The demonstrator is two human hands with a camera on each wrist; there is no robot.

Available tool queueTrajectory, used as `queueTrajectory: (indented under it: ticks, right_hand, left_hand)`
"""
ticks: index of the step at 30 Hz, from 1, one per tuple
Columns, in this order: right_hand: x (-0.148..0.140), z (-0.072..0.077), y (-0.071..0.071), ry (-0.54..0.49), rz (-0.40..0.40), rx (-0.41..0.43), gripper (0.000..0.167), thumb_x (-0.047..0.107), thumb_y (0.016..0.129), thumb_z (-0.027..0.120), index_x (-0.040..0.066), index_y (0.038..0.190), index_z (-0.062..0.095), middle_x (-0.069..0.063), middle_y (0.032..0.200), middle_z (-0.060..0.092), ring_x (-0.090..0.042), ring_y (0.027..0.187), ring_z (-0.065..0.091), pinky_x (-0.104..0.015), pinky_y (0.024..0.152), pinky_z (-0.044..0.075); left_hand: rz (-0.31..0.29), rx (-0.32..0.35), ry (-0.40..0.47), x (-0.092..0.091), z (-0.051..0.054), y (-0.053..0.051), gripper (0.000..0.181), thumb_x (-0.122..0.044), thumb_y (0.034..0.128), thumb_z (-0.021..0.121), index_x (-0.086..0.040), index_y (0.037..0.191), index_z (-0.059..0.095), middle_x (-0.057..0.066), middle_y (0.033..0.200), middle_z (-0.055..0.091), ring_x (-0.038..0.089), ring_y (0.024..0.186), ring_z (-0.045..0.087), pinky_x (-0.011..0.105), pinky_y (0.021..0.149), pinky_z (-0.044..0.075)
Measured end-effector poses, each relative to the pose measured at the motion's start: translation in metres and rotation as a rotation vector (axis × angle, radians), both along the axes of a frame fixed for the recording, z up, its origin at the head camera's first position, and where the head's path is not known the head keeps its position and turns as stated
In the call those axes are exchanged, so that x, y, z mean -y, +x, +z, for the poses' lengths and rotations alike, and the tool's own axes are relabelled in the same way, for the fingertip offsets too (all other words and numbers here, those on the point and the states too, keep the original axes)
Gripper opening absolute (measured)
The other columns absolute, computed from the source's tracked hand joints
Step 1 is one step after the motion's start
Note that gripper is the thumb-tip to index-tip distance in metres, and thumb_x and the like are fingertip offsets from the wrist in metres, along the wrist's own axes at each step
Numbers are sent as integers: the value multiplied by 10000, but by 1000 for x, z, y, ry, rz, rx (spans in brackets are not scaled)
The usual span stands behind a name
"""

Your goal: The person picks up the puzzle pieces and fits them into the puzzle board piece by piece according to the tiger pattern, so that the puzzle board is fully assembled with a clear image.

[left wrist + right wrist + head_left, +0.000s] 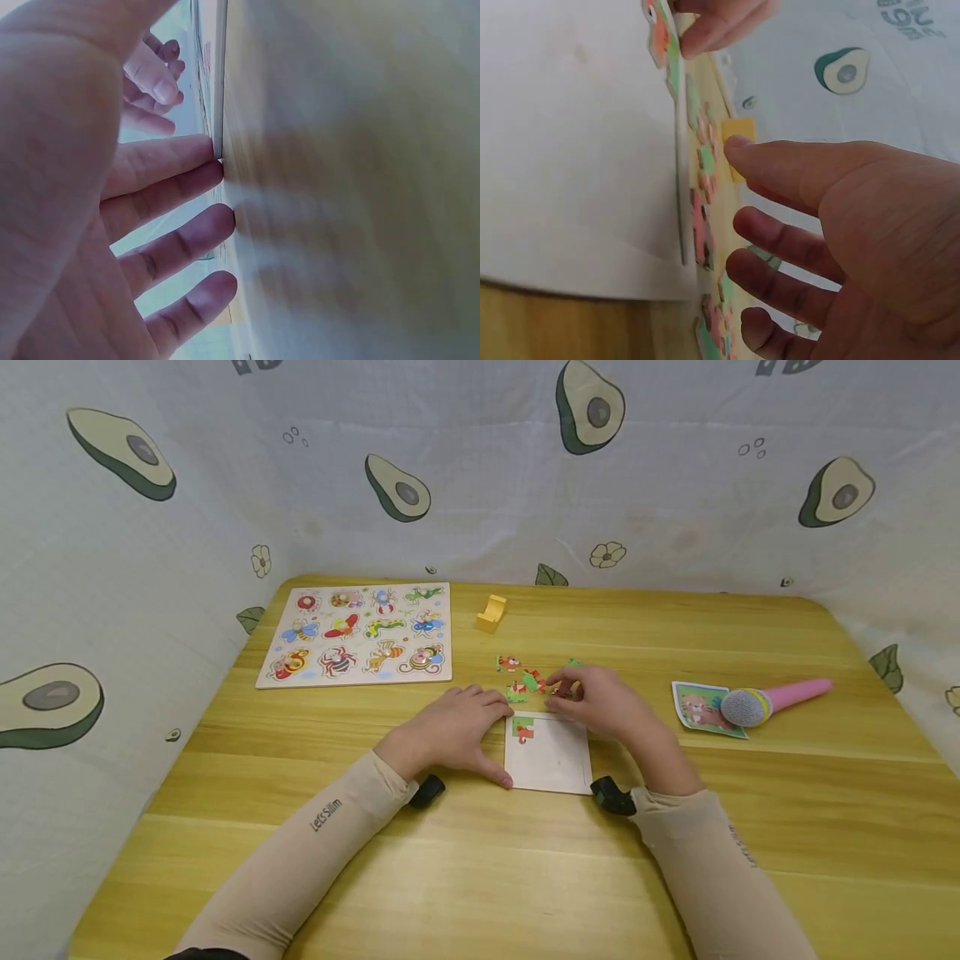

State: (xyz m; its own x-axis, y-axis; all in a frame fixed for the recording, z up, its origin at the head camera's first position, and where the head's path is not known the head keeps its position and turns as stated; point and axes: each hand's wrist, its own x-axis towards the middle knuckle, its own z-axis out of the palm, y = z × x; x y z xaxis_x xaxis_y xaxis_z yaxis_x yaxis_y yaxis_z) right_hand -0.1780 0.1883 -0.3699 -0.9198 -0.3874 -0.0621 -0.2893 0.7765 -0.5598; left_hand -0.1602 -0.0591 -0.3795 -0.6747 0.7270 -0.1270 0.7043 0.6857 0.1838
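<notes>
A white square puzzle board lies on the wooden table, with one green and orange piece in its upper left corner. My left hand rests at the board's left side, its thumb by the lower corner and its index finger by the upper one. In the left wrist view the fingers are fairly straight. Just beyond the board lie several loose puzzle pieces. Over the rightmost of them hovers my right hand, partly hiding them. The right wrist view shows its fingers loosely bent, apart, with nothing between them.
At the back left lies an insect puzzle board with several knobbed pieces. A small yellow block stands behind the loose pieces. To the right, a pink toy microphone overlaps a picture card. An avocado-patterned curtain encloses the table.
</notes>
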Motion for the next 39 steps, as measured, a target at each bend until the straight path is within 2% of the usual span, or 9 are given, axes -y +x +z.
queueTrajectory:
  ticks: [4,11,17,21,30,39]
  right_hand:
    - [6,-3,0,-9,27,-47,303,198,954,719,31,1206,702,-91,971,633,-244,803,549,-382,694,465]
    - [15,-8,1,15,22,-66,336,220,958,712,63,1254,695,-144,1192,634,-292,1018,592,-469,870,495]
    - [19,-11,0,10,30,-75,338,216,958,710,84,1269,700,-151,1218,595,-310,1052,597,-487,886,495]
    - [18,-14,-1,9,12,-69,341,193,967,697,51,1276,679,-156,1223,599,-324,1080,591,-500,914,484]
    - [9,-14,-5,31,-8,-61,317,166,953,709,24,1235,678,-148,1120,616,-306,1012,567,-484,881,474]
    - [-4,-5,-6,36,-9,-24,328,159,929,739,-5,1207,681,-161,1105,618,-291,908,550,-443,798,473]
  left_hand:
    - [-3,9,7,0,1,0,1048,-847,693,663,-131,1446,531,-3,1457,482,232,1305,428,452,1078,342]
    - [2,11,8,0,1,0,1056,-850,688,664,-124,1443,528,4,1449,491,237,1301,432,454,1072,352]
    - [6,-1,8,0,0,-1,1047,-848,687,667,-131,1438,529,0,1439,498,230,1283,440,444,1048,367]
    - [6,-2,7,0,0,0,1044,-844,687,673,-131,1436,531,0,1437,499,227,1279,442,434,1044,368]
    - [2,-10,6,0,0,0,1051,-852,684,665,-132,1438,532,-8,1443,497,220,1278,442,423,1050,366]
    - [2,-9,3,0,0,0,1055,-851,683,667,-132,1442,530,-9,1447,496,224,1282,441,434,1061,362]
